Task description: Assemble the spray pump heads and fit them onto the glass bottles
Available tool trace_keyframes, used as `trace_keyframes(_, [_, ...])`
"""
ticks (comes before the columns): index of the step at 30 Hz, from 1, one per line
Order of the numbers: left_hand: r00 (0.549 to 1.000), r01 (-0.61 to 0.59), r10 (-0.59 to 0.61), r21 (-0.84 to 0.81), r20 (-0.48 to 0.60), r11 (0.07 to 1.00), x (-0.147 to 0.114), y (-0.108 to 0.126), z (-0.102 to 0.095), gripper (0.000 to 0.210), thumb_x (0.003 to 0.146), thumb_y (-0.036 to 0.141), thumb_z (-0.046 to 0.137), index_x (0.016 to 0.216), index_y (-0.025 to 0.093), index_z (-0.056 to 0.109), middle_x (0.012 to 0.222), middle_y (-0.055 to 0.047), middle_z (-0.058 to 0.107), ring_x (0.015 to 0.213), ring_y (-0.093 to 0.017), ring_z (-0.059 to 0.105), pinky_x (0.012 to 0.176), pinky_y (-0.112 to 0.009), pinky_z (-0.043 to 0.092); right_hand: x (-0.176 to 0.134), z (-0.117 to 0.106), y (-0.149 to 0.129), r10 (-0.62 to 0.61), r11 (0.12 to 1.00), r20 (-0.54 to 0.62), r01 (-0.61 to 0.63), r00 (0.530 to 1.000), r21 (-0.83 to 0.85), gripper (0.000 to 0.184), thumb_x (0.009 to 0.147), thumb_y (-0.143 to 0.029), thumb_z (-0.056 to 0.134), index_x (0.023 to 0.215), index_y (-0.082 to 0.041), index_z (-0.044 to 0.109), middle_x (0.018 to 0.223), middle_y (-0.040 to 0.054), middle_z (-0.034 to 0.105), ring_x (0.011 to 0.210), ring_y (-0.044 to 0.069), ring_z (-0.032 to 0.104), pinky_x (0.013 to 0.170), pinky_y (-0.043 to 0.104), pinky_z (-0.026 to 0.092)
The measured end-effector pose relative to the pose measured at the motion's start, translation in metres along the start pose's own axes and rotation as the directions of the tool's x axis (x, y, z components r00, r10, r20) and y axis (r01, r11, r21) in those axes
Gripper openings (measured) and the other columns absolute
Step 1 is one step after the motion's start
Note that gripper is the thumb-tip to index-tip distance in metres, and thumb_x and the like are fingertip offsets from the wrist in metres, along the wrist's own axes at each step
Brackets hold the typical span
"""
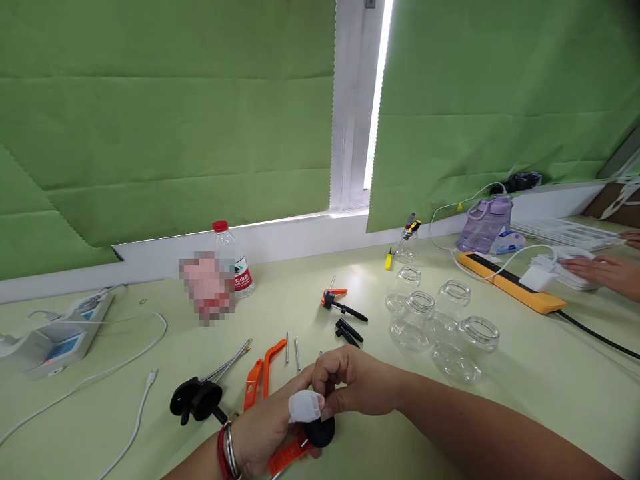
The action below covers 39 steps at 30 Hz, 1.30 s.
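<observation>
My left hand (265, 427) is closed around a black round part (320, 432) with an orange handle (290, 456) and a metal rod beside it. A white covering (305, 407) sits on its thumb. My right hand (357, 383) is pinched just above the black part, its fingertips close to the left thumb; anything between them is hidden. Left of the hands lie two black discs with metal rods (203, 399) and two orange handles (263, 373). Thin metal pins (293, 350) and black handle pieces (349, 332) lie beyond the hands. Farther back rests an assembled orange-and-black piece (340, 303).
Several clear jars (423, 320) stand at right, near a jar of screwdrivers (407, 243). A yellow power strip (510, 283), a purple bottle (485, 223) and another person's hand (595, 270) are beyond. At left are a white power strip (75, 333), cables and a red-capped bottle (235, 260).
</observation>
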<state>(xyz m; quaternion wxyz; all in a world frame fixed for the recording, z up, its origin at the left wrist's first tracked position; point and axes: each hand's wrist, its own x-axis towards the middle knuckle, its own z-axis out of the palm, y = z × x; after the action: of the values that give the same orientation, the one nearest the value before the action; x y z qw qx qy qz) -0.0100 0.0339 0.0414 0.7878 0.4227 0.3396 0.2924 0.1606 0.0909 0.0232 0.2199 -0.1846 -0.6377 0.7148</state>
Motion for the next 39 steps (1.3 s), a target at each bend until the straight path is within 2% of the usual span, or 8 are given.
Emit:
trace_keyframes(4, [1.000, 0.005, -0.005, -0.011, -0.001, 1.000, 0.0003, -0.0007, -0.0008, 0.058, 0.068, 0.043, 0.066, 0.119, 0.022, 0.051, 0.082, -0.002, 0.047, 0.072, -0.016, 0.050, 0.057, -0.027, 0.040, 0.0003, 0.0004, -0.0014, 0.005, 1.000, -0.009, -0.005, 1.000, 0.003, 0.040, 0.054, -0.041, 0.081, 0.072, -0.013, 0.059, 0.085, 0.0044, 0.063, 0.076, 0.013, 0.059, 0.073, 0.030, 0.049])
trace_keyframes(12, [1.000, -0.010, 0.010, -0.007, 0.022, 1.000, 0.0001, -0.0015, -0.0017, 0.056, 0.070, 0.045, 0.065, 0.119, 0.021, 0.051, 0.083, -0.002, 0.048, 0.072, -0.016, 0.050, 0.057, -0.027, 0.040, -0.0008, -0.0013, 0.0004, 0.012, 1.000, -0.004, -0.013, 1.000, -0.010, 0.030, 0.060, -0.031, 0.079, 0.075, -0.013, 0.060, 0.084, 0.0037, 0.064, 0.076, 0.012, 0.058, 0.074, 0.029, 0.048])
trace_keyframes(21, [1.000, 0.007, -0.007, -0.013, 0.006, 1.000, -0.0003, 0.0012, -0.0011, 0.054, 0.070, 0.038, 0.063, 0.121, 0.024, 0.050, 0.082, -0.001, 0.047, 0.070, -0.014, 0.047, 0.058, -0.027, 0.040, 0.0004, -0.0007, -0.0010, -0.081, 0.994, 0.049, 0.085, 0.995, -0.075, 0.026, 0.066, -0.035, 0.075, 0.078, -0.013, 0.067, 0.095, 0.0077, 0.066, 0.082, 0.015, 0.061, 0.074, 0.028, 0.049])
trace_keyframes(27, [1.000, 0.005, -0.005, -0.006, 0.001, 1.000, -0.0004, 0.0004, -0.0008, 0.057, 0.068, 0.040, 0.064, 0.121, 0.023, 0.050, 0.084, -0.002, 0.047, 0.070, -0.015, 0.048, 0.058, -0.027, 0.040, 0.0001, -0.0003, -0.0012, -0.061, 0.998, 0.022, 0.061, 0.998, -0.015, 0.026, 0.064, -0.031, 0.077, 0.075, -0.012, 0.063, 0.090, 0.0064, 0.065, 0.077, 0.013, 0.060, 0.072, 0.028, 0.049])
trace_keyframes(33, [1.000, -0.002, 0.002, -0.002, -0.005, 1.000, -0.0006, 0.0011, 0.0008, 0.054, 0.071, 0.040, 0.063, 0.120, 0.022, 0.051, 0.082, -0.001, 0.047, 0.067, -0.013, 0.048, 0.057, -0.027, 0.040, -0.0003, -0.0002, -0.0007, -0.047, 0.998, 0.006, 0.047, 0.999, -0.035, 0.027, 0.064, -0.031, 0.077, 0.075, -0.012, 0.061, 0.085, 0.0047, 0.064, 0.075, 0.012, 0.059, 0.071, 0.027, 0.049])
trace_keyframes(39, [0.999, 0.015, -0.015, -0.023, -0.037, 1.000, 0.0023, 0.0051, 0.0013, 0.052, 0.071, 0.042, 0.062, 0.118, 0.023, 0.052, 0.078, 0.000, 0.047, 0.067, -0.014, 0.048, 0.056, -0.025, 0.040, 0.0015, -0.0020, 0.0018, -0.079, 0.997, 0.008, 0.079, 0.997, -0.006, 0.023, 0.069, -0.028, 0.073, 0.078, -0.012, 0.060, 0.094, 0.0076, 0.065, 0.084, 0.015, 0.061, 0.079, 0.031, 0.048])
